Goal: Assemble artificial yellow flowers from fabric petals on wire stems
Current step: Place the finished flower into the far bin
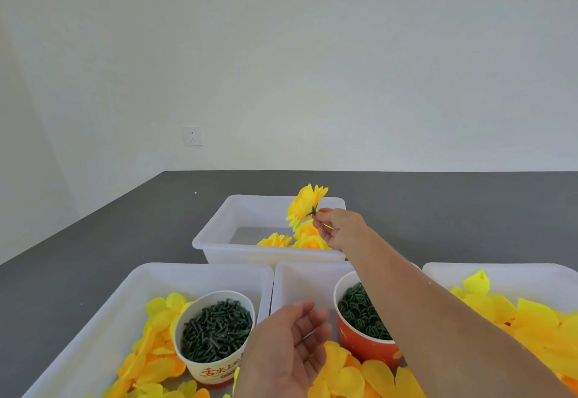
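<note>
Right hand [339, 230] pinching the finished yellow flower [305, 206] by its green base above the far white bin [219, 235], left hand [289, 347] open, palm up, empty. Risk: a late or sideways release, dropping the flower outside the bin onto the dark grey surface [93, 235]. Beyond, a plain white wall with a socket [192, 136].
</note>
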